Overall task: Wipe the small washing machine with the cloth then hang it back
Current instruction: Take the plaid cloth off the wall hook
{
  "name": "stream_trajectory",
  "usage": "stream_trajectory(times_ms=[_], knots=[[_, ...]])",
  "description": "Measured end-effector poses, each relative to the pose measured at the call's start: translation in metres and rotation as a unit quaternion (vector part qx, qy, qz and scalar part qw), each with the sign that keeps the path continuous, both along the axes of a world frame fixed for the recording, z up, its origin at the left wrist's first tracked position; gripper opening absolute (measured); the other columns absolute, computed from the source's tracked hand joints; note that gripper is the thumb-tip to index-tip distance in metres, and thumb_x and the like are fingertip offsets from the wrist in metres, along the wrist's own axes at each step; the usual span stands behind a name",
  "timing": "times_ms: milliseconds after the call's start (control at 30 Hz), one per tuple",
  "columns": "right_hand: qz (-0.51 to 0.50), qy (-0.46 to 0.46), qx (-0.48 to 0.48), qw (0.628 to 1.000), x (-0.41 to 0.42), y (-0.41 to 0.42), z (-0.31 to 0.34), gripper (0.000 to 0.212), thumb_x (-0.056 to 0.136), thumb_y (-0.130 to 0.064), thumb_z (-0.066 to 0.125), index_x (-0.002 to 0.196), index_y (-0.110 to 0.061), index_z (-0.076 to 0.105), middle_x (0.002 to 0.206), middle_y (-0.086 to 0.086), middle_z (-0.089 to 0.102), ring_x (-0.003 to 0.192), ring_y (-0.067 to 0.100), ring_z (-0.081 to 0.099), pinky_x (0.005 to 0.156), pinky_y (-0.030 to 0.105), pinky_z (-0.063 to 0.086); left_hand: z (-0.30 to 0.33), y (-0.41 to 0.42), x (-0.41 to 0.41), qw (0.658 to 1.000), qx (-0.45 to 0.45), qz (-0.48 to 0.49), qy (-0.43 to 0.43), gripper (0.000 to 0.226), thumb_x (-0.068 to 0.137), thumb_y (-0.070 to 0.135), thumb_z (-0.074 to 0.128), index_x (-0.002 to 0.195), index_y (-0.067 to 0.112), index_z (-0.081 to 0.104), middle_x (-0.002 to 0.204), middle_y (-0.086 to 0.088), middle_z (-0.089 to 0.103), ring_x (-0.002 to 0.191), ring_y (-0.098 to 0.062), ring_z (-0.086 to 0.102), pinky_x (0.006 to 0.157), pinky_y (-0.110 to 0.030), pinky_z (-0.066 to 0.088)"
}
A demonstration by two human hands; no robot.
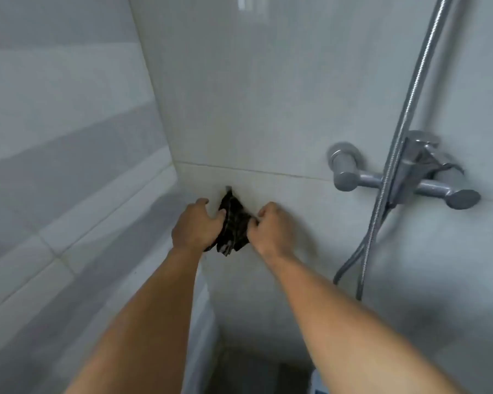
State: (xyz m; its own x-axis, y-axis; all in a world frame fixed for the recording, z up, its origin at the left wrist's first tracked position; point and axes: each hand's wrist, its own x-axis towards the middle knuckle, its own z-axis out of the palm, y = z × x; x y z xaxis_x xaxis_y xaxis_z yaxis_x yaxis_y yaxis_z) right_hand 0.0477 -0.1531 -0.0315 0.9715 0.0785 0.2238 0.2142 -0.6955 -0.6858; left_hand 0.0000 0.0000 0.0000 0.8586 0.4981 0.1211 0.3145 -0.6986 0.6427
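Note:
A dark checked cloth [234,226] hangs bunched against the pale tiled wall, its top corner up at a small dark hook or peg that I can barely make out. My left hand [195,227] grips the cloth's left side. My right hand [271,227] pinches its right edge with closed fingers. Both arms reach up from the bottom of the view. The small washing machine is out of sight, except perhaps for a blue-white corner [315,382] at the bottom edge.
A chrome shower mixer tap [404,177] juts from the wall at the right, with a metal hose [410,103] running up and looping down below it. The tiled side wall [69,166] meets the back wall just left of the cloth.

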Motion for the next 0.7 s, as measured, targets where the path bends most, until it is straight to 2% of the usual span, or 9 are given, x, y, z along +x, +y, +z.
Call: stream_trajectory(times_ms=[100,167,233,300,400,433,500,567,700], knots=[[-0.07,0.069,0.126,0.987,0.001,0.014,-0.039,0.031,0.084,-0.033,0.071,0.102,-0.018,0.05,0.106,0.004,0.06,0.098,0.025,0.06,0.073,0.033,0.048,-0.035,0.0,0.009,0.989,-0.149,0.003,-0.012,0.073,0.085,0.06,0.067,0.144,0.021,0.052,0.132,-0.003,0.066,0.113,-0.021,0.065,0.093,-0.032,0.053],[-0.072,0.111,0.241,0.962,-0.001,0.022,-0.053,0.035,0.083,-0.026,0.077,0.103,-0.017,0.049,0.088,-0.004,0.06,0.088,0.021,0.063,0.068,0.028,0.044,-0.047,-0.001,0.011,0.981,-0.19,-0.008,-0.036,0.052,0.089,0.043,0.071,0.133,0.017,0.063,0.119,-0.003,0.071,0.099,-0.017,0.066,0.082,-0.026,0.051],[-0.062,0.133,0.317,0.937,-0.001,0.026,-0.054,0.041,0.082,-0.016,0.079,0.109,-0.019,0.048,0.08,-0.012,0.056,0.081,0.015,0.061,0.072,0.024,0.046,-0.047,0.0,0.014,0.978,-0.201,-0.008,-0.055,0.026,0.091,0.028,0.07,0.114,0.014,0.071,0.106,-0.003,0.074,0.093,-0.02,0.069,0.079,-0.026,0.053],[-0.021,0.16,0.342,0.926,-0.001,0.027,-0.049,0.035,0.084,-0.01,0.077,0.109,-0.019,0.055,0.084,-0.008,0.062,0.08,0.013,0.062,0.071,0.019,0.049,-0.039,0.0,0.012,0.972,-0.225,-0.016,-0.06,0.014,0.091,0.021,0.068,0.099,0.012,0.073,0.094,-0.003,0.074,0.09,-0.022,0.071,0.075,-0.027,0.055],[0.016,0.167,0.349,0.922,-0.006,0.021,-0.037,0.004,0.087,-0.006,0.069,0.085,-0.008,0.072,0.076,0.002,0.067,0.07,0.012,0.061,0.053,0.011,0.046,-0.019,-0.003,0.001,0.962,-0.264,-0.041,-0.061,0.012,0.091,0.02,0.064,0.088,0.01,0.068,0.087,-0.006,0.072,0.079,-0.02,0.068,0.065,-0.027,0.052],[0.015,0.161,0.366,0.917,-0.009,0.017,-0.032,0.011,0.087,-0.007,0.068,0.076,-0.008,0.07,0.069,0.002,0.064,0.062,0.01,0.057,0.048,0.013,0.043,-0.013,-0.004,-0.004,0.957,-0.279,-0.047,-0.06,0.012,0.091,0.02,0.063,0.084,0.01,0.065,0.083,-0.007,0.07,0.076,-0.021,0.066,0.064,-0.027,0.05],[0.015,0.157,0.402,0.902,-0.017,0.004,-0.027,0.022,0.089,-0.012,0.067,0.068,-0.011,0.059,0.062,0.002,0.054,0.052,0.007,0.049,0.046,0.017,0.037,-0.01,-0.006,-0.015,0.943,-0.322,-0.065,-0.044,0.013,0.088,0.021,0.064,0.079,0.014,0.061,0.081,-0.01,0.067,0.078,-0.024,0.065,0.068,-0.03,0.05],[0.024,0.18,0.429,0.885,-0.029,-0.015,-0.036,0.021,0.089,-0.02,0.065,0.071,-0.013,0.056,0.067,0.005,0.052,0.06,0.012,0.051,0.057,0.023,0.039,-0.025,-0.013,-0.029,0.929,-0.361,-0.079,-0.019,0.014,0.083,0.024,0.068,0.078,0.015,0.059,0.085,-0.012,0.067,0.084,-0.028,0.065,0.076,-0.039,0.052],[0.033,0.239,0.464,0.852,-0.063,-0.068,-0.103,0.015,0.089,-0.024,0.068,0.076,-0.017,0.069,0.087,0.011,0.075,0.085,0.027,0.071,0.079,0.041,0.055,-0.099,-0.049,-0.064,0.885,-0.46,-0.079,0.007,0.032,0.074,0.033,0.082,0.084,0.013,0.059,0.099,-0.022,0.074,0.098,-0.036,0.071,0.094,-0.051,0.056]])
